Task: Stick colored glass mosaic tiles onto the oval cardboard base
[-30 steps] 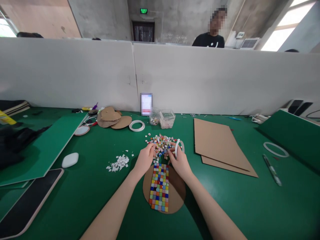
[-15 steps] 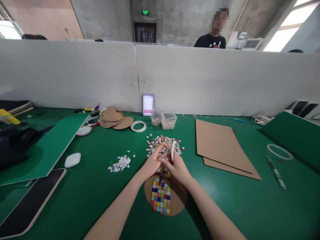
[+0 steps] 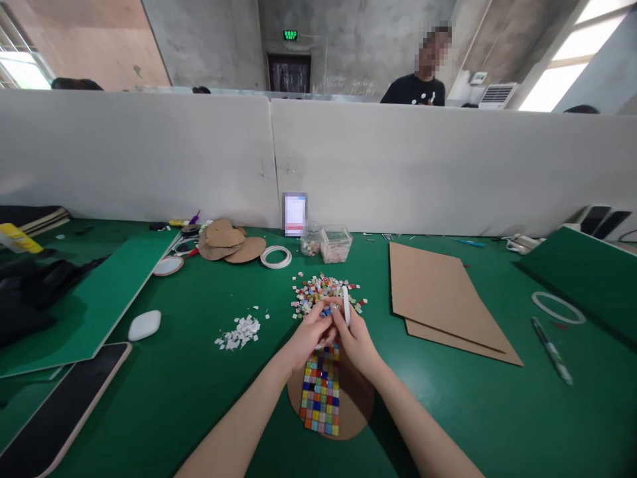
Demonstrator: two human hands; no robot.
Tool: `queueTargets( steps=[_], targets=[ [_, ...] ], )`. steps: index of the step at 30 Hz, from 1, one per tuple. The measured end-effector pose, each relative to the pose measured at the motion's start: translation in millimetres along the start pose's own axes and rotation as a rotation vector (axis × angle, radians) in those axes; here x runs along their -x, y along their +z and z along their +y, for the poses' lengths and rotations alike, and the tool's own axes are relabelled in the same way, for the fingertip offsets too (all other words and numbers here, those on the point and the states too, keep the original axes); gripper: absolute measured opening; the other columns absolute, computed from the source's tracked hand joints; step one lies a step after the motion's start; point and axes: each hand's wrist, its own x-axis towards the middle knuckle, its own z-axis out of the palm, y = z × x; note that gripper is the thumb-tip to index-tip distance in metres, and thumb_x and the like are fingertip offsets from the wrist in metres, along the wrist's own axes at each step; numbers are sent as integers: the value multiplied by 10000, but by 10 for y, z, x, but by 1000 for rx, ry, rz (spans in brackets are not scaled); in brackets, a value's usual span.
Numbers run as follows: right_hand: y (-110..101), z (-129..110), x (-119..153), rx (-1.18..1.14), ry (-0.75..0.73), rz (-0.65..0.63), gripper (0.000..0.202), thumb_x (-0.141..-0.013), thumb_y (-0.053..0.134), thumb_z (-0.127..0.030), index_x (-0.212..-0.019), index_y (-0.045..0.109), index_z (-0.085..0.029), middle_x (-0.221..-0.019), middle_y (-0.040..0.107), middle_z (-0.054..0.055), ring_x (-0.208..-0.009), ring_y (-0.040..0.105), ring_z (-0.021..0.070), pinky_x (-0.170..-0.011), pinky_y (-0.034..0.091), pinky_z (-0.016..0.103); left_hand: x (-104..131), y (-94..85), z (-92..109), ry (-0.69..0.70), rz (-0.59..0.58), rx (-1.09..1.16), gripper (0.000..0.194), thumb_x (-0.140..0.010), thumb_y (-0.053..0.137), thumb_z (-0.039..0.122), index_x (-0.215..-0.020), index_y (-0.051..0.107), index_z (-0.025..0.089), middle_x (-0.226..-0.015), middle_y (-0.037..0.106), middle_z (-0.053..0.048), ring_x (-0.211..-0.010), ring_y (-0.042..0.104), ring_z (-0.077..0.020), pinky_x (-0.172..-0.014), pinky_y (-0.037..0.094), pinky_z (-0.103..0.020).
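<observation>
the round cardboard disc [image 3: 357,405] lies nearest on the green table [image 3: 209,392], with a strip of coloured tiles [image 3: 321,388] stuck down its middle in rows. just beyond the disc's far edge the left hand [image 3: 309,335] and right hand [image 3: 354,338] meet, fingertips pressed together; what they pinch is too small to tell. the right hand also grips a white tape roll [image 3: 345,305] held on edge. touching the far side of the hands is a loose pile of coloured tiles [image 3: 318,290]. left of the disc sits a small heap of white paper scraps [image 3: 237,332], farther left a white oval case [image 3: 144,325], and a dark tablet [image 3: 64,405] at the near left corner. right of the disc lie 2 stacked cardboard sheets [image 3: 438,292], then a pen [image 3: 551,348] and a thin white ring [image 3: 558,307]. beyond the pile stand 2 clear boxes [image 3: 335,243], another tape roll [image 3: 276,256], a stack of cardboard rounds [image 3: 226,240] and a propped phone [image 3: 294,214] against the white partition [image 3: 398,159]. behind it a person in a black shirt [image 3: 413,89] stands before concrete walls, a dark door [image 3: 289,72] and a green exit sign [image 3: 290,34].
</observation>
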Motion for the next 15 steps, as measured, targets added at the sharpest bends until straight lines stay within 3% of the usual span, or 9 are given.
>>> queueTargets(
  steps=[6,10,15],
  targets=[
    [4,-46,16,-22,-19,2,274,-890,343,-331,-1080,507,-222,-854,613,36,-759,598,170,-730,473,295,2,52,-9,40,157,15,317,-754,454,288,-1055,446,190,-463,299,99,-419,235,-65,-430,199,-186],
    [9,-81,28,-70,-35,42,294,-895,332,-329,-1093,511,-208,-981,597,55,-835,579,173,-787,451,309,7,48,15,48,157,35,350,-737,462,294,-1072,439,196,-480,286,98,-418,209,-65,-423,174,-187],
    [22,-56,23,-99,7,96,307,-869,385,-363,-1077,525,-187,-796,579,33,-746,568,177,-662,467,288,10,54,16,68,140,2,293,-764,456,293,-1042,457,201,-517,278,90,-425,215,-62,-416,164,-179]
  ],
)
